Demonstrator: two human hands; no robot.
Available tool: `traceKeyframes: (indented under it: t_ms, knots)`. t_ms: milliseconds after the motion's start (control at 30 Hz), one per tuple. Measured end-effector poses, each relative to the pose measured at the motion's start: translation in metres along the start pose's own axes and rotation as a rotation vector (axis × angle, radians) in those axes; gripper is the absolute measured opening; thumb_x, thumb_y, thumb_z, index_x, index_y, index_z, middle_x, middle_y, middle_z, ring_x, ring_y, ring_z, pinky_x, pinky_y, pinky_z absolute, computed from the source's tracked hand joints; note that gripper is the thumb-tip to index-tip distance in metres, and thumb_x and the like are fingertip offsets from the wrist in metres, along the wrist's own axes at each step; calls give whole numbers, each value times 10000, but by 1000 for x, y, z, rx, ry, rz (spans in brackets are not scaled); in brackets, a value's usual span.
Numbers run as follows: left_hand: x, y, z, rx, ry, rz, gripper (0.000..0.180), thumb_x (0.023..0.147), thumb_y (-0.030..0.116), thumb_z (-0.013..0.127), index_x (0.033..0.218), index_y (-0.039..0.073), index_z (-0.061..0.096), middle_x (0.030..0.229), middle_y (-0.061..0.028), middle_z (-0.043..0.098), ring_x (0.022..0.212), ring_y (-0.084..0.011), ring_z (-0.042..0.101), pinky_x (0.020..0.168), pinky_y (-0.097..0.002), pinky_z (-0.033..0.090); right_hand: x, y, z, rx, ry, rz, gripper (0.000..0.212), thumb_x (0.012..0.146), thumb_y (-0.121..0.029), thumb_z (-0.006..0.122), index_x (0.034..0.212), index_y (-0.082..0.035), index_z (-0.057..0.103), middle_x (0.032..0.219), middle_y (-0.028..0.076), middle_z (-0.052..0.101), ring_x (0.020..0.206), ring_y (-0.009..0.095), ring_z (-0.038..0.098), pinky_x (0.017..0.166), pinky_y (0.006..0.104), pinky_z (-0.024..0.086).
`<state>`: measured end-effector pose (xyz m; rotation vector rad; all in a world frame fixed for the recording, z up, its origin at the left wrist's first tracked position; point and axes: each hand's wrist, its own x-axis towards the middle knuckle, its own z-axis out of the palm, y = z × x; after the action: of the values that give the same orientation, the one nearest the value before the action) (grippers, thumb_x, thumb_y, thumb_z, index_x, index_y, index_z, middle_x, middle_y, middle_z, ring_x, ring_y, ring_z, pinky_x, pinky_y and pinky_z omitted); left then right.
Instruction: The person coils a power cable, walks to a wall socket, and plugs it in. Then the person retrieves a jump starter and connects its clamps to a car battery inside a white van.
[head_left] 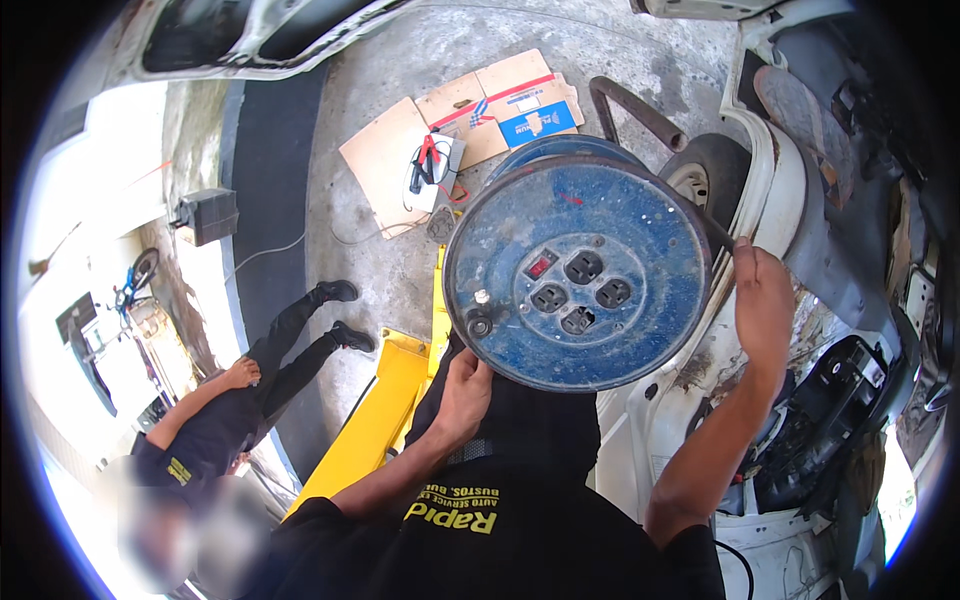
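A blue cable reel [520, 215], scuffed and dusty, is held up in front of my body. Its round face carries several power sockets, a red rocker switch [541, 266] and a small black knob [479, 324]. My left hand [464, 397] is closed on the lower left rim, its thumb at the edge and the other fingers partly hidden. On the right side, my right hand [760, 290] grips a dark bar [718, 234] that sticks out from behind the reel. The rear flange of the reel shows only beyond the top edge.
Flattened cardboard [385, 150] lies on the concrete, bearing a charger-like box [440, 165] with red and black clamps. A yellow steel beam [375, 400] stands left. An opened white vehicle body [760, 190] borders the right, near a wheel [705, 175]. A co-worker [215, 420] stands at left.
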<state>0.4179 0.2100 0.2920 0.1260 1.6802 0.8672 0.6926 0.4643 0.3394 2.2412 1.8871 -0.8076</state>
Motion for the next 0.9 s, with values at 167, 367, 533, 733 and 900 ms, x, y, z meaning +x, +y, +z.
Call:
traceKeyframes:
  t_ms: [167,367,533,733,900]
  knots:
    - [-39,25,-39,-8,136,-1,427,1151,291,540,1270,-99,666,1112,-72,750,1023,-90,629,927,-260,491,-8,-40,-5,101,-64,-131,518,1105,-392,464,935,39,698,969,314,676,966,530,629,852,565,466]
    - [-40,111,-71,126,177,172,476,1145,289,512,1178,-138,720,1078,-123,769,1000,-148,657,962,-318,498,1,-75,-35,152,-52,-201,559,1101,-423,470,924,58,693,950,337,665,932,537,618,849,548,466]
    - [0,188,-35,127,113,386,450,1127,287,531,1070,-119,718,934,-61,689,881,-123,560,805,-323,454,7,-41,-87,367,84,-137,512,1095,-395,509,723,-51,578,651,-14,482,618,131,419,629,347,345]
    - [38,252,77,50,-216,533,439,1107,310,571,1006,-80,745,838,-16,660,787,-95,521,736,-315,433,22,36,-146,515,307,42,560,1018,-425,505,785,72,614,723,224,606,736,374,606,762,486,452]
    - [66,286,195,254,-401,552,466,1099,320,594,998,-107,750,856,-32,688,794,-97,531,773,-304,444,34,139,-174,611,426,177,564,1035,-414,516,767,71,624,711,207,603,708,345,592,738,480,441]
